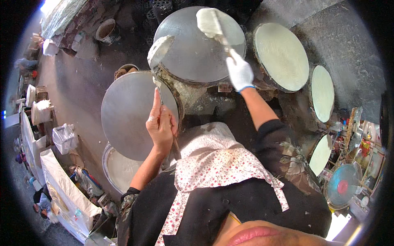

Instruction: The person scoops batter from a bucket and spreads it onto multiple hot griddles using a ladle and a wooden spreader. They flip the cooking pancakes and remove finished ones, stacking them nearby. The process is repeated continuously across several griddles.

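Note:
My bare left hand (160,126) grips the long handle of a scraper; its broad blade (160,50) is coated in white paste and stands over the left rim of a round metal griddle (187,49). My right hand (240,72), in a white knit glove with a blue cuff, holds the handle of a second spreading tool. A thick lump of white batter (210,23) covers that tool's head, near the griddle's far edge. A thin pale film shows on the griddle's right side. Below my left hand lies a second, bare griddle plate (132,113).
To the right stand several griddles coated in pale batter, the nearest a large one (281,57). A basin of white liquid (121,169) sits under the bare plate's near edge. A bucket (107,30), a cloth-covered table (66,184) and an electric fan (342,186) stand farther out.

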Demonstrator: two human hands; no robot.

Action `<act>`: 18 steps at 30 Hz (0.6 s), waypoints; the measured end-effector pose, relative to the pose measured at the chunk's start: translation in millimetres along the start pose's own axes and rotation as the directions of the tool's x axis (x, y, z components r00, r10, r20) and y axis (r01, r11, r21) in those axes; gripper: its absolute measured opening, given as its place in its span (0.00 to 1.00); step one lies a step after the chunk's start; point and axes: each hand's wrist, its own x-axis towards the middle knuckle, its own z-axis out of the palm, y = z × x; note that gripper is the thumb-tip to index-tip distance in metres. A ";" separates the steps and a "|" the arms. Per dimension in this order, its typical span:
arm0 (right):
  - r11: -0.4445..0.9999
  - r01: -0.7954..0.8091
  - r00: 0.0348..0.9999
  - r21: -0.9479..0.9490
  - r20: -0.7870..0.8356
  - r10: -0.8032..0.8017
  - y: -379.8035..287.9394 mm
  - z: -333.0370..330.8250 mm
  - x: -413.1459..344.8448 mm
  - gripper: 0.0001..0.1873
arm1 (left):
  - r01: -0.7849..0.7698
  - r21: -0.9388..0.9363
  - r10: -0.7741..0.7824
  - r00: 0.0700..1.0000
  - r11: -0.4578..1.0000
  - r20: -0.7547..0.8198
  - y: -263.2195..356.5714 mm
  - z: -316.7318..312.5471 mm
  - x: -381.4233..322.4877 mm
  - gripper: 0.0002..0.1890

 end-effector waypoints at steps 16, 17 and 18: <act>0.982 -0.087 0.967 -0.170 0.224 0.125 -15.8 15.5 32.9 0.26 | -0.036 0.008 0.037 0.998 0.999 -0.043 6.5 3.2 -29.6 0.30; 0.979 -0.027 0.961 -0.202 0.265 0.082 -26.6 25.2 39.9 0.25 | -0.015 -0.017 0.013 0.996 1.000 -0.087 6.8 7.0 -36.0 0.30; 0.982 0.020 0.962 -0.186 0.272 0.032 -27.7 19.0 40.3 0.24 | 0.009 -0.055 -0.016 0.993 0.998 -0.121 7.6 12.3 -39.6 0.30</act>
